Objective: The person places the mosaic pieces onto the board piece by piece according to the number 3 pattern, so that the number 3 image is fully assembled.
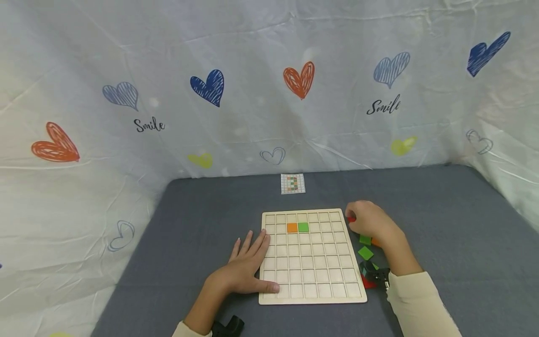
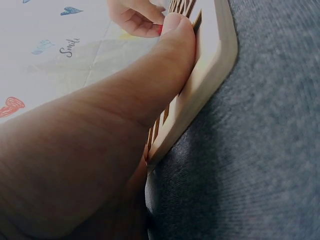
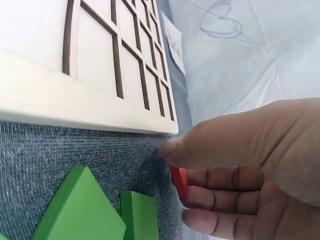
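A wooden grid board [image 1: 309,262] lies on the grey cloth, with an orange tile [image 1: 292,228] and a green tile [image 1: 303,227] side by side in its second row. My left hand [image 1: 246,269] rests with spread fingers on the board's left edge, the thumb over a lower cell. Just off the board's upper right corner, my right hand [image 1: 368,219] pinches a red tile [image 3: 179,181] between thumb and fingers. Below that hand lie loose green tiles [image 1: 366,253], part of an orange tile [image 1: 376,242] and a red tile [image 1: 368,282], partly hidden by the wrist camera.
A small printed pattern card [image 1: 293,184] with coloured squares lies behind the board, near the cloth's back edge. A white curtain [image 1: 252,117] printed with hearts hangs behind the grey-covered table [image 1: 202,220]. Black wrist cameras [image 1: 229,326] sit on both wrists.
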### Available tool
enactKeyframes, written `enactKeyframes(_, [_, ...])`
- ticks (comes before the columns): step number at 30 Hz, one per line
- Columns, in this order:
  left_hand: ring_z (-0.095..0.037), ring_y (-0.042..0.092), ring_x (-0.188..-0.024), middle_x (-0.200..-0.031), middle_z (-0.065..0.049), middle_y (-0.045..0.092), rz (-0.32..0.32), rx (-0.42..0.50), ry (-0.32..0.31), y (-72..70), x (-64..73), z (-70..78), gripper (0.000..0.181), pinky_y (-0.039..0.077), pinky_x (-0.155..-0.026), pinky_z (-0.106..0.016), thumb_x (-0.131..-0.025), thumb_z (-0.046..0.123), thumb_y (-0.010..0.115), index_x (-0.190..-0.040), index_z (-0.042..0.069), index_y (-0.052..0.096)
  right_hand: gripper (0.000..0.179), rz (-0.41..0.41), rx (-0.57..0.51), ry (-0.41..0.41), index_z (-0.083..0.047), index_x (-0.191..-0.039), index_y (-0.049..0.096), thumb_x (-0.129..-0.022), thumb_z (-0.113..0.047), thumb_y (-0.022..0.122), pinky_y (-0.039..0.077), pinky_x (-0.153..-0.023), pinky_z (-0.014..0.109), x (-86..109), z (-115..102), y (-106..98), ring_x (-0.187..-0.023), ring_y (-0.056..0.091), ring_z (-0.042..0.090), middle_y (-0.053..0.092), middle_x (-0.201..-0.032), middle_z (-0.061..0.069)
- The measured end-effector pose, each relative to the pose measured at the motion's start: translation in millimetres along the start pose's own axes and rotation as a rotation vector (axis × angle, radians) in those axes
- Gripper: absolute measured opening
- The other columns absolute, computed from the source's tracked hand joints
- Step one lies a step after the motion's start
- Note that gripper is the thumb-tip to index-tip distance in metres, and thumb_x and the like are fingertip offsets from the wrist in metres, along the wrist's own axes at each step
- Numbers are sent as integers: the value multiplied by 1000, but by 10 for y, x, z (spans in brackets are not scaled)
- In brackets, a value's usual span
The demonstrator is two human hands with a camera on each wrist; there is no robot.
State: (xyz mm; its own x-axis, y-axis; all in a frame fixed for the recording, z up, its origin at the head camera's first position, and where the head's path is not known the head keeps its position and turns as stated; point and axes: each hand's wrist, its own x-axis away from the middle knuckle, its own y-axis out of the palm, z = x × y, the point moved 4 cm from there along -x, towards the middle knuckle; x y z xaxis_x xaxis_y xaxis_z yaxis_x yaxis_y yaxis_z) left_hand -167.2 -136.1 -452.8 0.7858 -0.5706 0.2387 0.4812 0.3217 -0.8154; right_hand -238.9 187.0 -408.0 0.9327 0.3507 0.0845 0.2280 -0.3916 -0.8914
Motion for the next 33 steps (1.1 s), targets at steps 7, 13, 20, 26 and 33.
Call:
enactKeyframes(7, [-33, -14, -151, -168, -4, -6, 11, -23, -4, 22, -19, -39, 124, -12, -114, -60, -77, 77, 67, -163, 12, 6, 9, 49, 21, -23, -2, -97, 71, -88, -5, 71, 50, -69, 44, -22, -32, -29, -76, 58, 23, 65, -88, 5])
enactKeyframes(13, [-36, -11, -151, -168, -7, -3, -10, -22, -17, -61, 18, 60, 120, -8, -115, -62, -80, 71, 69, -163, 10, 7, 10, 72, -5, -61, -3, -98, 72, -89, -7, 71, 46, -61, 38, -36, -133, -42, -69, 53, 18, 62, -81, 1])
enactKeyframes(20, [-34, -12, -151, -168, -4, -5, -25, -40, -38, -62, 20, 66, 120, -8, -115, -61, -80, 72, 68, -163, 13, 6, 14, 77, -1, -96, 0, -101, 72, -90, -7, 72, 46, -61, 37, -74, -258, 9, -68, 53, 17, 61, -79, 1])
enactKeyframes(26, [-32, -13, -151, -168, -1, -6, -27, -37, -36, -40, 6, 40, 120, -10, -115, -59, -79, 75, 67, -163, 15, 5, 16, 72, 39, -107, -2, -103, 71, -89, -9, 74, 47, -65, 38, -110, -374, 81, -73, 54, 18, 62, -83, 2])
enactKeyframes(33, [-33, -13, -151, -168, -1, -6, -20, -33, -39, -30, 13, 29, 121, -9, -115, -60, -78, 75, 68, -163, 15, 6, 17, 65, 61, -139, -3, -104, 71, -89, -10, 75, 48, -65, 38, -134, -483, 182, -73, 53, 18, 64, -88, 3])
